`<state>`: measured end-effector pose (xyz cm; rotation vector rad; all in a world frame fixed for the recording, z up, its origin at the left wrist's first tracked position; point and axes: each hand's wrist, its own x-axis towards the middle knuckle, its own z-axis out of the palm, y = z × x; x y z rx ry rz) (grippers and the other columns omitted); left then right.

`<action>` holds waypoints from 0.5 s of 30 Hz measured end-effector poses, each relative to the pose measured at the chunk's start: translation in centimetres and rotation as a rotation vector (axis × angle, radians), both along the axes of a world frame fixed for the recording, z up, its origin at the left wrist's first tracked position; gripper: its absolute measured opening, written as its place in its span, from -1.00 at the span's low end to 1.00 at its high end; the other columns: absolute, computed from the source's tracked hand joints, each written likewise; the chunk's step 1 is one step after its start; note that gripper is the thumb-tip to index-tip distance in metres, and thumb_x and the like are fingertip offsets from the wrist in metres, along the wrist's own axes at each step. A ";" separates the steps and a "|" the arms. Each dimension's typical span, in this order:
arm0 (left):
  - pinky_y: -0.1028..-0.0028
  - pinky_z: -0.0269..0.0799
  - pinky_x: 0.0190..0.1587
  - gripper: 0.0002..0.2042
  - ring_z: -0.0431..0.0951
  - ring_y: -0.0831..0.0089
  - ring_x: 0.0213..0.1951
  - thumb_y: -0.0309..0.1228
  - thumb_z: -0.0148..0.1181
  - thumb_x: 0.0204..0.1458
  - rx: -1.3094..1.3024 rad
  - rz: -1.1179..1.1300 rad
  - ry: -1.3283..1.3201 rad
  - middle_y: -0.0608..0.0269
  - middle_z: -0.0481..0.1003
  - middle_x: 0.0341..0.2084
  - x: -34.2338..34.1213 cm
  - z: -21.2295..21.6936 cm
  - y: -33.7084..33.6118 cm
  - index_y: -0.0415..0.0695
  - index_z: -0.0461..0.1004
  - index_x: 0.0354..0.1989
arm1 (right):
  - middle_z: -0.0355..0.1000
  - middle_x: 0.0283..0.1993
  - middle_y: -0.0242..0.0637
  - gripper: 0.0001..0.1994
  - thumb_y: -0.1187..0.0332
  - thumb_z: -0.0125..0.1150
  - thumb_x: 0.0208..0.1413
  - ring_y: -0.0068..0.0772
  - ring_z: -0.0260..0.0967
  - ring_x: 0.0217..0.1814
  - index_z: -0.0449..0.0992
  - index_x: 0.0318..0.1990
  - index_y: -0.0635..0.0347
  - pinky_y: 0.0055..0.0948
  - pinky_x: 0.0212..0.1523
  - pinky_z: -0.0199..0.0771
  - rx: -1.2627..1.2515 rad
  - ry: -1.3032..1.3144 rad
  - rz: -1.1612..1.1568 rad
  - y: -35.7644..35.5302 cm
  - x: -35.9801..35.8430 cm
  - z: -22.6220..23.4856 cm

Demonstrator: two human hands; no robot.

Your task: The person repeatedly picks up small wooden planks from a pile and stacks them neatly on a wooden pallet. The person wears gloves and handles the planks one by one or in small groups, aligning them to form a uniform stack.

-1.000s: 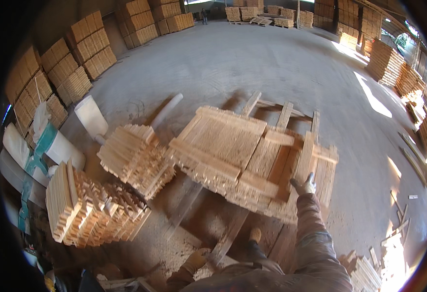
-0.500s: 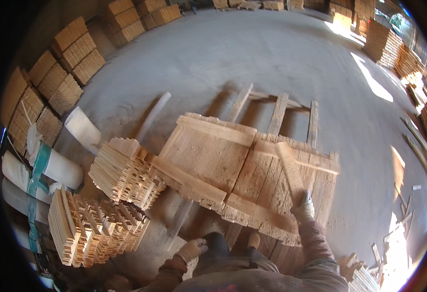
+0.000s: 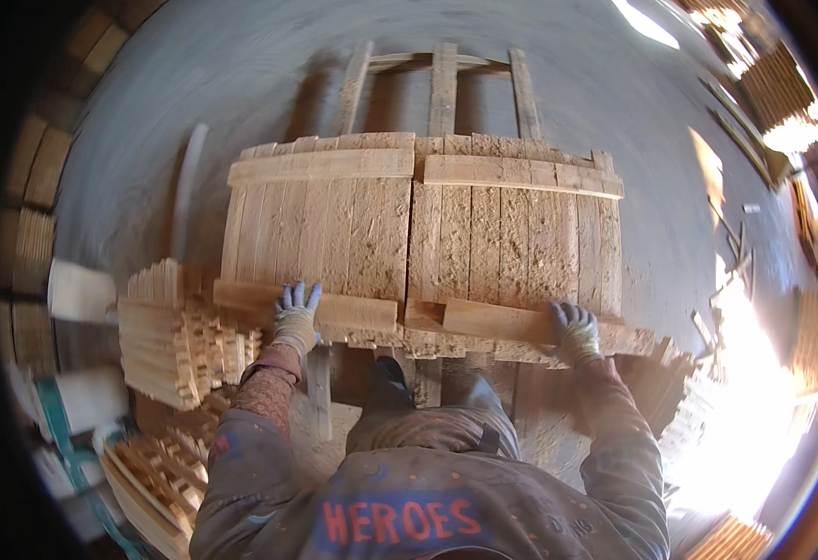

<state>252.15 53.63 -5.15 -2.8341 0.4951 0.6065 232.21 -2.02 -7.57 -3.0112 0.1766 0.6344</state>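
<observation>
Two sawdust-strewn plank panels lie side by side before me, a left panel (image 3: 320,233) and a right panel (image 3: 521,238). Both my hands wear pale gloves. My left hand (image 3: 295,322) rests with fingers spread on the left panel's near crosspiece (image 3: 357,311). At the right panel's near edge, my right hand (image 3: 575,333) grips the right end of a short wooden board (image 3: 493,320). That board lies along the near crosspiece of the right panel, partly covering it. My palm hides the board's right end.
A wooden frame (image 3: 443,89) extends from under the panels' far side. Stacked wood strips (image 3: 157,350) stand at my left, near white rolls (image 3: 82,289). Strip bundles (image 3: 777,93) and loose scraps (image 3: 740,243) lie to the right in bright sunlight. The floor (image 3: 241,75) is grey.
My right hand has brought the board down from a slanted hold over the right panel to its near edge. My left hand has risen from beside my leg onto the left crosspiece. The view has turned.
</observation>
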 end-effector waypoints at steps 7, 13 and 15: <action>-0.08 0.13 0.36 0.00 0.25 -0.01 0.30 -0.09 0.60 -0.28 -0.088 -0.320 0.224 0.07 0.25 0.26 4.9 -4.1 4.8 0.15 0.18 0.43 | 0.28 0.36 -0.17 -0.09 0.23 0.58 -0.19 0.01 0.22 0.40 0.22 0.39 -0.07 -0.02 0.40 0.21 -0.035 0.152 -0.184 2.4 2.7 0.6; 0.03 0.33 0.25 -0.09 0.32 0.02 0.22 -0.05 0.44 -0.01 -0.159 -0.203 0.092 -0.05 0.26 0.20 16.3 3.8 1.1 0.01 0.08 0.49 | 0.28 0.37 -0.17 -0.09 0.24 0.56 -0.17 0.02 0.20 0.42 0.21 0.40 0.03 -0.02 0.41 0.18 -0.014 0.096 -0.170 3.5 2.4 1.6; -0.05 0.33 0.25 -0.10 0.33 -0.10 0.22 -0.24 0.50 -0.09 -0.303 -0.221 -0.068 -0.07 0.32 0.19 22.7 5.0 -1.4 0.01 0.14 0.47 | 0.21 0.41 -0.14 -0.02 0.17 0.57 -0.19 0.01 0.14 0.46 0.15 0.44 0.10 -0.01 0.45 0.12 -0.015 0.103 -0.142 3.0 2.2 1.4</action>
